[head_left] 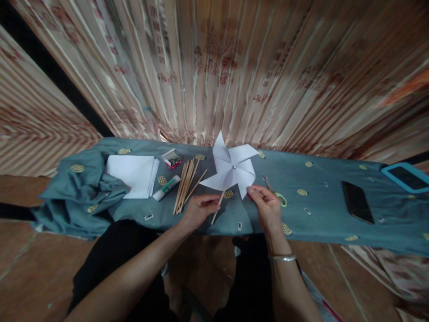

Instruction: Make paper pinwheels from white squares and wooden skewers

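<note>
A white paper pinwheel (250,164) with a silver pin at its centre is held up over the cloth in front of me. Its thin wooden stick (216,213) slants down from behind the blades. My left hand (202,208) grips that stick, thumb and fingers closed round it just below the paper. With thumb and forefinger, my right hand (266,203) pinches the tip of the lower right blade. Behind the right hand, scissors (282,200) with a green handle lie partly hidden.
Left of the pinwheel lie several wooden sticks (184,188), a glue stick (166,188), a small open box (172,159) of pins and stacked white paper (130,172). A black phone (357,202) and a blue-framed device (407,177) rest rightward on the green cloth (321,214). A curtain hangs behind.
</note>
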Motion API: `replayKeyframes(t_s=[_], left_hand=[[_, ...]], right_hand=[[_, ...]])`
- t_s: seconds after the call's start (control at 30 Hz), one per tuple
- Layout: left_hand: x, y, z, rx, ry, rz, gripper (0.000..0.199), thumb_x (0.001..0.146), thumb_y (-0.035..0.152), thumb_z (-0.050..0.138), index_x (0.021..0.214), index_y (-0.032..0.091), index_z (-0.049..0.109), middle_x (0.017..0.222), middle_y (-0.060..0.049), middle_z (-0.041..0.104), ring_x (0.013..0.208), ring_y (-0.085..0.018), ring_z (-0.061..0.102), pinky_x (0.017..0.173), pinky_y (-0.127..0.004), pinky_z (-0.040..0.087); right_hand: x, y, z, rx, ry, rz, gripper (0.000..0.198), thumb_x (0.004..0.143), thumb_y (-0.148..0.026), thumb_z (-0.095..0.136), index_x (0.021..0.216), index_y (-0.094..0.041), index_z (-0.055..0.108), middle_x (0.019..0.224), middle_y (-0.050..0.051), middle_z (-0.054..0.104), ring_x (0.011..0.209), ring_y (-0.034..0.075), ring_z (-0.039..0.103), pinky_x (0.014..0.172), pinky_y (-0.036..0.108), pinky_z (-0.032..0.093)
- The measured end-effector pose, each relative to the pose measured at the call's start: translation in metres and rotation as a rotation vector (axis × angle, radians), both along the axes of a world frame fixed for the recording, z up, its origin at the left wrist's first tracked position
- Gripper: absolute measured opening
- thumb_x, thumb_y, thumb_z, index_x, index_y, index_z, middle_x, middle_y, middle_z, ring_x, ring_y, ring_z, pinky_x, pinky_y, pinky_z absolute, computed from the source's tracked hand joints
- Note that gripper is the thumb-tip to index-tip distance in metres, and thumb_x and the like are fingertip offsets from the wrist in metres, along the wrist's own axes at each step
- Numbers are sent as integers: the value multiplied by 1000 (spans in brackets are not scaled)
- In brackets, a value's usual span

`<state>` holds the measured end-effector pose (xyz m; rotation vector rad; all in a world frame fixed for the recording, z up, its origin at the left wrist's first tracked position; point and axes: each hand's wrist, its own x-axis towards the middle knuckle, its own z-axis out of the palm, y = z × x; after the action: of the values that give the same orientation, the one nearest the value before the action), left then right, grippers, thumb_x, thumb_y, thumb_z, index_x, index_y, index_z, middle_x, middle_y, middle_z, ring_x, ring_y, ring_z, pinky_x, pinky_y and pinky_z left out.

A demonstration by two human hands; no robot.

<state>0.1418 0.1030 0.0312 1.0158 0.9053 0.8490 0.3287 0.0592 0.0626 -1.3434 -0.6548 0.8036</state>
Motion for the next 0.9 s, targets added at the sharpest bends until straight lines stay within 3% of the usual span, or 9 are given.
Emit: replayKeyframes(t_s=[0.37,0.9], left_hand=[[2,-1,4,-10,-46,32,31,47,18,82,77,17,78,70,-1,72,67,-14,63,73,-28,52],[2,-4,6,1,-39,25,31,47,21,83,77,17,77,72,-2,73,68,-15,63,73,-29,52]], right_hand=[[-13,-6,1,-33,82,163,31,55,-46,85,68,-21,72,60,0,70,56,13,60,58,26,47],[-28,-6,1,-68,209,272,28,56,-42,86,67,-20,72,63,0,72,61,11,64,61,23,46]])
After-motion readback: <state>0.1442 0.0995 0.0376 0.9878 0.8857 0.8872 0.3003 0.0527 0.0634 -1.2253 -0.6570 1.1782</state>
